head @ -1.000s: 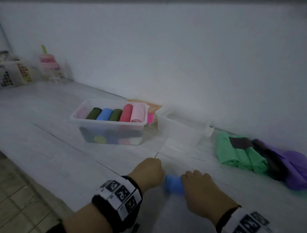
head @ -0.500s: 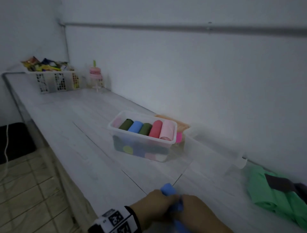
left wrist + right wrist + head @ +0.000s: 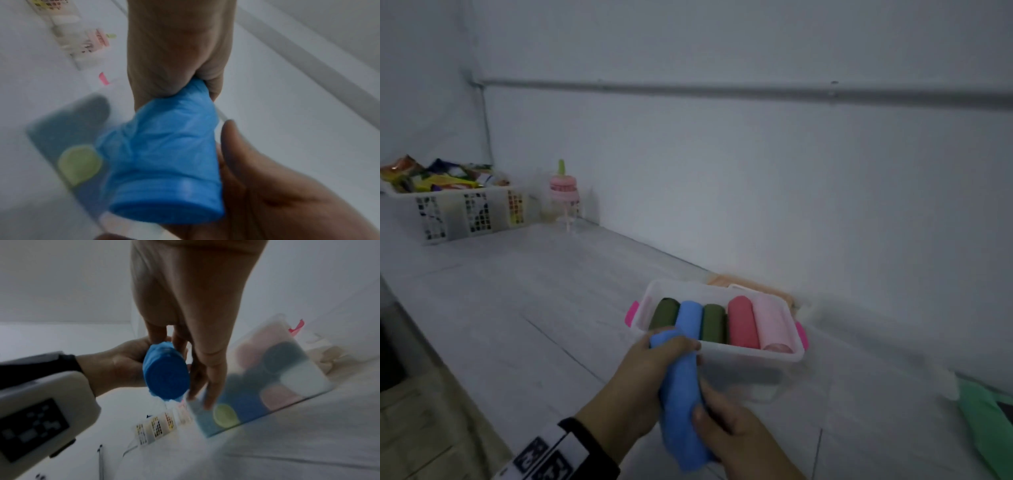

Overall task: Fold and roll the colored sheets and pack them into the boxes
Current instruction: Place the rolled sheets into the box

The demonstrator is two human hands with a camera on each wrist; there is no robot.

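Observation:
A rolled blue sheet (image 3: 681,394) is held in the air just in front of the clear box (image 3: 753,353). My left hand (image 3: 640,383) grips its far end, fingers curled over the top. My right hand (image 3: 732,442) holds the near end, thumb on top. The box's top layer holds dark green, blue, green, red (image 3: 743,322) and pink rolls, with more rolls below. In the left wrist view the blue roll (image 3: 164,154) runs from my left hand (image 3: 179,56) to my right hand (image 3: 267,186). The right wrist view shows the blue roll's (image 3: 166,378) flat end.
Green folded sheets (image 3: 986,421) lie at the right edge of the white table (image 3: 534,308). A white basket (image 3: 458,212) of packets and a pink bottle (image 3: 565,192) stand far left by the wall. The table's front edge drops to the floor on the left.
The blue roll lay on the table between my hands. Both hands have lifted it and carried it left and forward to the front of the filled box.

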